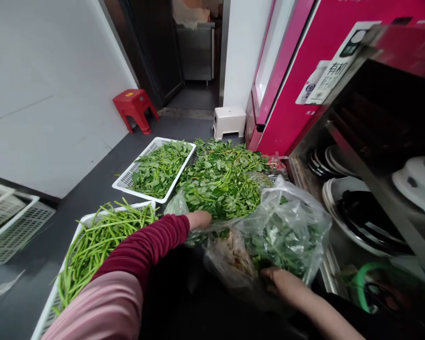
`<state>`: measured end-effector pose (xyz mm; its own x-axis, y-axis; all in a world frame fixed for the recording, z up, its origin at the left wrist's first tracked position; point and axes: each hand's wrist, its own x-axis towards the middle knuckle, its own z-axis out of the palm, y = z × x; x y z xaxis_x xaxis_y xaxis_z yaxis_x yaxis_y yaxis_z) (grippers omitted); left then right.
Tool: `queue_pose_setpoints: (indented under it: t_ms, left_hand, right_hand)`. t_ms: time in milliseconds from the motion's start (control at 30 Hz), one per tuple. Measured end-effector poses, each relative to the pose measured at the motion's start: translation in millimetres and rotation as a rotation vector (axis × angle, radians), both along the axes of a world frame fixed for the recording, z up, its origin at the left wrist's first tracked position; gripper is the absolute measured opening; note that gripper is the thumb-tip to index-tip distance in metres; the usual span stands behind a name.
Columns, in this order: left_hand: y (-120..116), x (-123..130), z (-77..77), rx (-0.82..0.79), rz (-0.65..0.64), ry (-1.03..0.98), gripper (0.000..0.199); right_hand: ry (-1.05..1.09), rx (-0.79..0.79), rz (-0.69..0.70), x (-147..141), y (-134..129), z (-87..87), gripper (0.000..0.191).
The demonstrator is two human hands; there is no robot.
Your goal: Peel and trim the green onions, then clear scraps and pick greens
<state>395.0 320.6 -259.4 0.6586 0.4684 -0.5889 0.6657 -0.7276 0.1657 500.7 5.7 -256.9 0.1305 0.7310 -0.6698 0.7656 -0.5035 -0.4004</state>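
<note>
A heap of leafy green stems (223,182) lies on the floor in front of me, over a spread of clear plastic. My left hand (199,220) is closed on the plastic's near edge, its fingertips partly hidden. To the right sits a clear plastic bag (286,222) with dark leafy greens inside. My right hand (285,284) has its fingers curled at the near side of that bag and seems to grip it; the fingertips are in shadow. Between the hands, some brownish matter (233,252) shows through the plastic.
A white basket (155,199) of leafy greens stands beyond my left hand. Another white basket (80,225) holds long green stems (95,236). A red stool (134,106), a white stool (229,120) and a pink fridge (286,113) stand behind. Shelves with plates (343,189) line the right.
</note>
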Motion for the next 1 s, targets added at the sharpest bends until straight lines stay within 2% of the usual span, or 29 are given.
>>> queue_pose_setpoints:
  t_ms: [167, 233, 300, 367, 433, 500, 600, 733, 833, 1000]
  left_hand:
    - [76, 70, -8.5, 0.173, 0.040, -0.034, 0.036]
    - [96, 89, -20.7, 0.182, 0.060, 0.005, 0.037]
    - [105, 100, -36.2, 0.163, 0.074, 0.063, 0.042]
    - [106, 106, -49.6, 0.144, 0.075, 0.102, 0.048]
    - [105, 107, -56.2, 0.142, 0.070, 0.111, 0.049]
    - [106, 102, -54.6, 0.165, 0.072, 0.092, 0.046]
    - [110, 88, -42.5, 0.209, 0.085, 0.037, 0.044]
    - [107, 71, -29.6, 0.172, 0.058, -0.008, 0.042]
    - [96, 74, -31.0, 0.183, 0.094, -0.028, 0.053]
    - [79, 95, -44.1, 0.284, 0.193, -0.050, 0.067]
  right_hand:
    - [0.084, 0.030, 0.010, 2, 13, 1.9, 0.056]
    - [0.066, 0.012, -0.021, 5, 14, -1.4, 0.060]
    - [0.047, -0.031, -0.036, 7, 14, -5.4, 0.062]
    - [0.059, -0.062, -0.026, 8, 12, -7.1, 0.060]
    - [0.081, -0.063, -0.013, 7, 12, -4.7, 0.059]
    - [0.087, -0.047, -0.015, 7, 14, 1.1, 0.057]
    - [0.083, -0.030, -0.026, 7, 15, 9.6, 0.056]
    - [0.117, 0.017, -0.027, 4, 14, 10.8, 0.055]
    - [0.133, 0.044, -0.014, -1, 14, 6.3, 0.050]
    - [0.108, 0.032, -0.003, -5, 13, -0.6, 0.048]
